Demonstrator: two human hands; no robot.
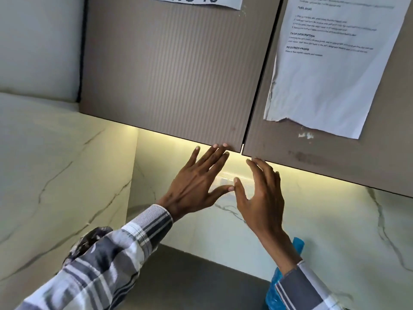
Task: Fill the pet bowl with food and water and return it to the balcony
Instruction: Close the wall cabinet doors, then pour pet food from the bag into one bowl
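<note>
Two ribbed taupe wall-cabinet doors fill the upper view. My left hand point(196, 182) reaches up with fingers spread, and its fingertips touch the bottom edge of the left cabinet door point(169, 70) near the seam. My right hand point(261, 191) is raised beside it, fingers apart, with its fingertips at the bottom corner of the right cabinet door point(312, 159). Both hands hold nothing. Both doors look closed. No pet bowl, food or water is in view.
A task sheet point(330, 63) is taped on the right door and a label sheet point(196, 1) on the left door. Below are a lit marble backsplash point(335, 220), a grey countertop point(190, 276), a wall switch plate point(223, 180) and a blue plastic bag point(274, 289).
</note>
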